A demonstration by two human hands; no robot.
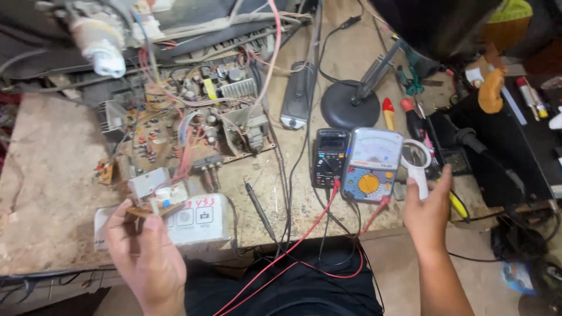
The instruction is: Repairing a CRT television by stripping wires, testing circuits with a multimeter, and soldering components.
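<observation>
black digital multimeter (331, 157), analogue meter (371, 164), red screwdriver (389, 113)

— What sort of place are you working in?
— An electronics repair workshop. Your worn workbench (41, 193) carries an opened circuit board (181, 123); right of it stand a digital multimeter (330, 157) and an analogue meter (371, 165), with screwdrivers (410, 117) behind those and red test leads (304, 234) trailing toward you.

Two meters (331, 157) (371, 165), two hands (146, 254) (428, 210)
</observation>
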